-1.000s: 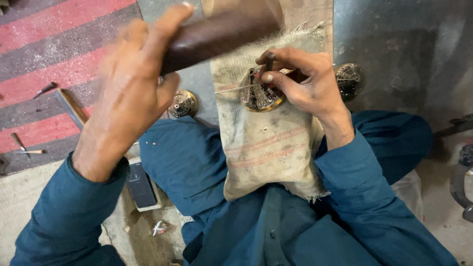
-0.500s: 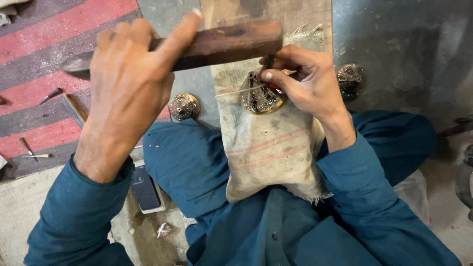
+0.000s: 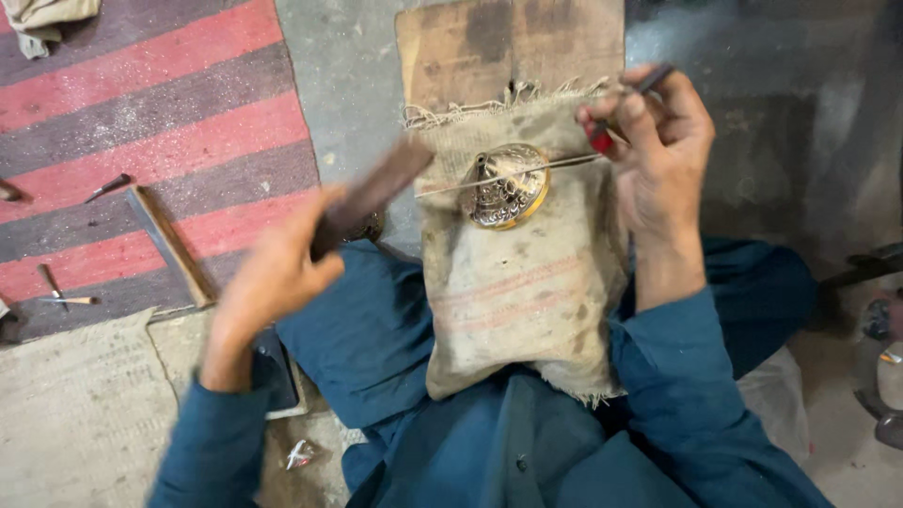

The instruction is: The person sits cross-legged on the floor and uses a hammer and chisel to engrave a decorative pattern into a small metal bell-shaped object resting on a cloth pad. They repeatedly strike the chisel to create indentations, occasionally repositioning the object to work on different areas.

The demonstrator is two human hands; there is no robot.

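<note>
Brass ornament [image 3: 505, 185] on burlap sack [image 3: 522, 282], left hand [image 3: 273, 273] gripping perhaps wooden block [image 3: 372, 193]

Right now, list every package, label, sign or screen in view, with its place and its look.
Small crumpled wrapper: on the floor below the left arm, pale with red.
Dark flat slab: under the left forearm, grey-edged, perhaps a phone; cannot tell.
No labels or signs show.
</note>
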